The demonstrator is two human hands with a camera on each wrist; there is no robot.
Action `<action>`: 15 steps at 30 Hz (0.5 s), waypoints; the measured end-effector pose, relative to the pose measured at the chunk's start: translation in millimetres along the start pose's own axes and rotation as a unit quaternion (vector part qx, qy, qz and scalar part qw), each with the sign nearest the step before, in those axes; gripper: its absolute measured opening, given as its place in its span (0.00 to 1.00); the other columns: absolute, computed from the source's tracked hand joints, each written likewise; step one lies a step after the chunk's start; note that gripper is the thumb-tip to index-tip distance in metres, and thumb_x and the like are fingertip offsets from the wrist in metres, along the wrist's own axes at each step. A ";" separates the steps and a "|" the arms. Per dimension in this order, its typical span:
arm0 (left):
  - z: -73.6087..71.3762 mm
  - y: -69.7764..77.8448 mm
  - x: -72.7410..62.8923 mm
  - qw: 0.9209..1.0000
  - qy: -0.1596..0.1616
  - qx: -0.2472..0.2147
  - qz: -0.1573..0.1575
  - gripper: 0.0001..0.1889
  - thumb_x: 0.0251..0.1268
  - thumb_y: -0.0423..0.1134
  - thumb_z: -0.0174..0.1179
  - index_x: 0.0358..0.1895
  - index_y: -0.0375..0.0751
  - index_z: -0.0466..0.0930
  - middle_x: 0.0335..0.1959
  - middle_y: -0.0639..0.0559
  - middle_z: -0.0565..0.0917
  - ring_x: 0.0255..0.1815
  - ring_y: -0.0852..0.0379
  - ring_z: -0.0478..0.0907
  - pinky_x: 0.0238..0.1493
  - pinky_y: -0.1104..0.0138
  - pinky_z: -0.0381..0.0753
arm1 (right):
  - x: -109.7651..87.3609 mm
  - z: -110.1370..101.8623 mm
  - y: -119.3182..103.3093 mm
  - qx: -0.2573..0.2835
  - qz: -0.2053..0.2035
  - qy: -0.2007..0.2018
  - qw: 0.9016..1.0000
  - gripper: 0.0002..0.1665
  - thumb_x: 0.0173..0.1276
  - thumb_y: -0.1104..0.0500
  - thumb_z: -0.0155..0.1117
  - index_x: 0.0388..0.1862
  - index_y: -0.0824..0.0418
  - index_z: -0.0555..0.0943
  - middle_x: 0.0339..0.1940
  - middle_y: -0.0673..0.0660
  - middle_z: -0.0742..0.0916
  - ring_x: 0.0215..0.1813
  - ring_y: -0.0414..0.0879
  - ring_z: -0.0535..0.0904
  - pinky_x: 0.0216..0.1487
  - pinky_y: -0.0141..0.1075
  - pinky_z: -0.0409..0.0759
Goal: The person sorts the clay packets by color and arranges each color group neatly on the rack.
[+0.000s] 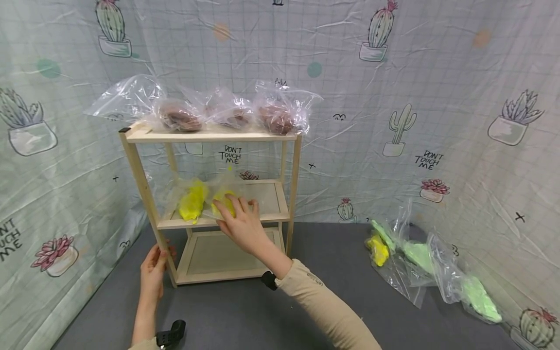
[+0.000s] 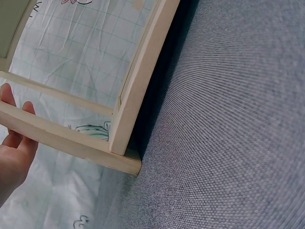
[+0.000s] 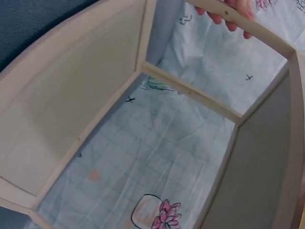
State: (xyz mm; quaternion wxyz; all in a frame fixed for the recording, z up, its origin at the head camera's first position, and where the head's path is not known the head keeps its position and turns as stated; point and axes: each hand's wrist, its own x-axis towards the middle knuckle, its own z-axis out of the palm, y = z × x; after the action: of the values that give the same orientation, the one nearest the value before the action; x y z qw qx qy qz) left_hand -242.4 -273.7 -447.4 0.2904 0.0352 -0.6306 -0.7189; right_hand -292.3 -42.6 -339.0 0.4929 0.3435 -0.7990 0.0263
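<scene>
A small wooden shelf rack [image 1: 214, 138] stands on the grey table. My left hand [image 1: 154, 267] holds the lower part of its left front post, fingers round the wood [image 2: 62, 140]. On the middle shelf my right hand [image 1: 242, 224] holds a clear bag of yellow stuff [image 1: 224, 198], its fingers bent over the front. The hand partly hides this bag. Just left of it sits another bag of yellow stuff [image 1: 192, 200], its lower end at the shelf's front edge. In the right wrist view the right hand is out of frame; the left hand's fingertips [image 3: 231, 25] show on the post.
Clear bags with brown lumps [image 1: 179, 115] line the top shelf. To the right on the table lie several bags with pale green pieces [image 1: 479, 296] and a yellow piece [image 1: 378, 250]. A cactus-print cloth [image 1: 341, 146] hangs behind and at the sides.
</scene>
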 end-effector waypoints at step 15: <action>0.2 -4.2 0.0 0.999 -0.007 -0.042 0.026 0.13 0.64 0.35 0.47 0.49 0.34 0.72 0.31 0.63 0.83 0.31 0.70 0.79 0.34 0.78 0.76 | -25.0 -4.9 -0.6 0.010 -0.031 -0.003 0.999 0.30 0.63 0.48 0.54 0.63 0.55 0.64 0.53 0.55 0.76 0.61 0.52 0.69 0.56 0.48 0.68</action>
State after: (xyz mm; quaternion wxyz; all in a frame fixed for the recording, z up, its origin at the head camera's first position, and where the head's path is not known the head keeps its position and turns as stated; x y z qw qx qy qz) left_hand -244.1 -273.3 -451.2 0.3057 0.0012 -0.6023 -0.7374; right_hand -281.2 -28.1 -356.8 0.4872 0.3736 -0.7891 0.0178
